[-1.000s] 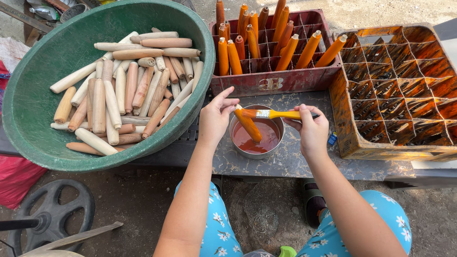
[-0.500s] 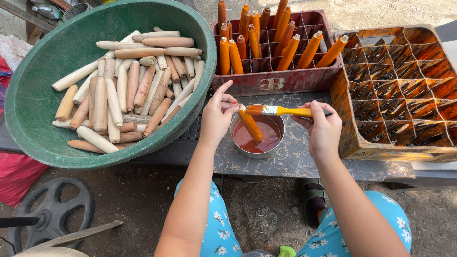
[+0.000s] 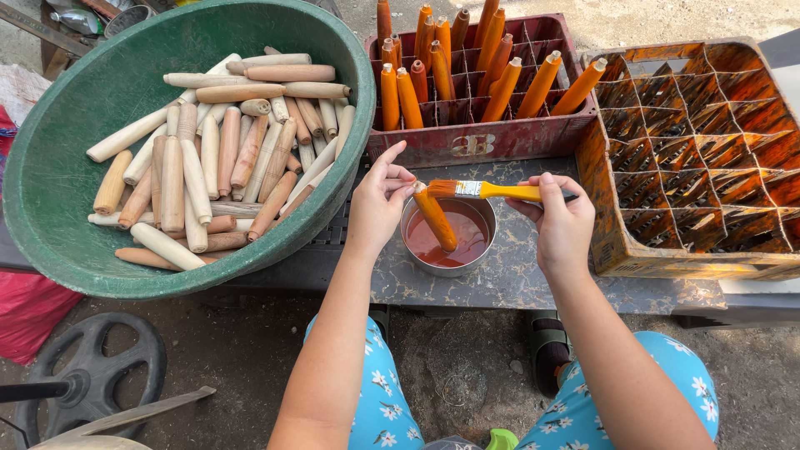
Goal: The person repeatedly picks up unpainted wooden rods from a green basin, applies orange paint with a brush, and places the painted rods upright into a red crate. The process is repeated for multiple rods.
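Seen from the head camera, a person's left hand (image 3: pixel 377 204) pinches the top end of an orange-coated wooden peg (image 3: pixel 435 218) between thumb and fingertips, holding it tilted over a small metal bowl (image 3: pixel 448 236) of reddish-orange stain, the peg's lower end down inside the bowl. The right hand (image 3: pixel 563 227) is closed around the yellow handle of a flat paintbrush (image 3: pixel 483 190), whose orange-loaded bristles touch the peg's upper end.

Compared with half a second earlier, the grip of both hands on peg and brush is unchanged, and the brush lies nearly level across the bowl as before. The peg's lower end now sits deeper in the bowl, closer to the stain.

To the left, a large green basin (image 3: pixel 67 242) holds a heap of bare wooden pegs (image 3: pixel 212 154), pale and light brown. Behind the bowl stands a red plastic crate (image 3: pixel 479 142) with square compartments, carrying a raised emblem on its front wall; painted orange pegs (image 3: pixel 492 71) stand upright or leaning in its cells. Just beside it on the right sits a stain-smeared divided crate (image 3: pixel 612 250), orange-brown. All rest on a mottled grey slab (image 3: pixel 517 283). The person's blue floral trousers (image 3: pixel 379 400) show below.
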